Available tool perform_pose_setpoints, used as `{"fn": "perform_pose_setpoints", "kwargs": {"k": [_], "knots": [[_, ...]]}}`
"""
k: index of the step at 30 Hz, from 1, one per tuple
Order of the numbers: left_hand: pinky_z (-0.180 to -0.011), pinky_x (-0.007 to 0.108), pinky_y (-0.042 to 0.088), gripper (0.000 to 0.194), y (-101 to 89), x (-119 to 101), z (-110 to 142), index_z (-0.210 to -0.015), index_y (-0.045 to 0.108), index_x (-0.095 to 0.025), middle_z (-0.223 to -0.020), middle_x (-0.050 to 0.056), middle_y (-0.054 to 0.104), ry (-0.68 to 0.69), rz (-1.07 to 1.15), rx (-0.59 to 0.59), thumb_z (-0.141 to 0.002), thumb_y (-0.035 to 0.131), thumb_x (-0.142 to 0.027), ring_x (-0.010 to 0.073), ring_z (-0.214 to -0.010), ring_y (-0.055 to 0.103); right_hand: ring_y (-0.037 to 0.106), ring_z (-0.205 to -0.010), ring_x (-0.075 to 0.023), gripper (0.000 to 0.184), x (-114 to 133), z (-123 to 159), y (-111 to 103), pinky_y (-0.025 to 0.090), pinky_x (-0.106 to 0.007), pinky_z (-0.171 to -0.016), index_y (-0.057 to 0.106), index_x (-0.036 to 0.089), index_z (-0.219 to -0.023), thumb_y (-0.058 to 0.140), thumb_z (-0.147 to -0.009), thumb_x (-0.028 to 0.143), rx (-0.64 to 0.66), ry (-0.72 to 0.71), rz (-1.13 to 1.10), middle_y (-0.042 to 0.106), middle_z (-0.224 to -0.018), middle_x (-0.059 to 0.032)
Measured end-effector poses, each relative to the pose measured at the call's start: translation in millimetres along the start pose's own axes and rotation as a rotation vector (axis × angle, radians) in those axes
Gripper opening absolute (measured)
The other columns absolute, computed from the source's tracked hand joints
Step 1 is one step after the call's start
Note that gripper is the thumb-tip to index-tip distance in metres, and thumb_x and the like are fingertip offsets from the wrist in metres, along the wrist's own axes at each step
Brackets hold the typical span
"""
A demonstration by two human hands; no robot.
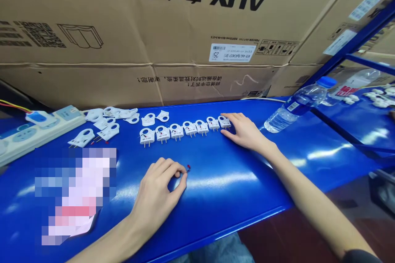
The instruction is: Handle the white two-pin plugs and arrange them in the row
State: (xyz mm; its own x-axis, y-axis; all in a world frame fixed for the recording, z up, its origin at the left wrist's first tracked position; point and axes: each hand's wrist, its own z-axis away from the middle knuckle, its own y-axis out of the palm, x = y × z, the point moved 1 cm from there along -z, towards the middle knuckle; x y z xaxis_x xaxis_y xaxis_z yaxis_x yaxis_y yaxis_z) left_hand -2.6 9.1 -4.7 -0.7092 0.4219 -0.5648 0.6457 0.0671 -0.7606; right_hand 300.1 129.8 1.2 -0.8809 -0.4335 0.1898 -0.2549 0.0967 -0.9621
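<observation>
While hands rest on glossy blue table (216,189) | left hand (159,189) pinches tiny red part (188,168) | right hand (243,131) touches white plastic plug (224,122)

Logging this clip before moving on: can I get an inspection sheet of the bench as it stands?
Surface: blue table, glossy.
Job's things: row of seven white plugs, prongs toward the person; small red part at the left fingertips.
Clutter: loose white plug shells at left; water bottle lying on its side.
Hands: left hand pinching beside the red part; right hand touching the row's right end.
Cables: red and yellow wires by the power strip.
Surroundings: cardboard boxes behind; second blue table at right.
</observation>
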Motion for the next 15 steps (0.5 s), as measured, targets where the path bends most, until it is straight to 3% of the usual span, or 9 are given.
{"fn": "perform_pose_setpoints", "kwargs": {"k": [7, 15], "knots": [[-0.075, 0.036, 0.045, 0.017, -0.4, -0.4, 0.1, -0.087, 0.07, -0.025, -0.079, 0.001, 0.068, -0.017, -0.003, 0.013, -0.096, 0.057, -0.03, 0.0199, -0.078, 0.061, 0.038, -0.153, -0.0372, 0.073, 18.9, -1.6, 14.6, 0.025, -0.067, -0.127, 0.036, 0.019, -0.16, 0.062, -0.098, 0.049, -0.067, -0.13, -0.056, 0.051, -0.158, -0.0153], [-0.075, 0.035, 0.045, 0.017, -1.5, -2.7, 1.3, -0.09, 0.071, -0.025, -0.079, 0.0, 0.068, 0.003, 0.014, -0.003, -0.096, 0.057, -0.031, 0.0189, -0.079, 0.062, 0.045, -0.147, -0.0351, 0.064, 20.6, -8.0, 27.5, 0.028, -0.065, -0.126, 0.044, 0.018, -0.155, 0.06, -0.098, 0.043, -0.118, -0.106, -0.125, 0.061, -0.149, -0.0134]]}}
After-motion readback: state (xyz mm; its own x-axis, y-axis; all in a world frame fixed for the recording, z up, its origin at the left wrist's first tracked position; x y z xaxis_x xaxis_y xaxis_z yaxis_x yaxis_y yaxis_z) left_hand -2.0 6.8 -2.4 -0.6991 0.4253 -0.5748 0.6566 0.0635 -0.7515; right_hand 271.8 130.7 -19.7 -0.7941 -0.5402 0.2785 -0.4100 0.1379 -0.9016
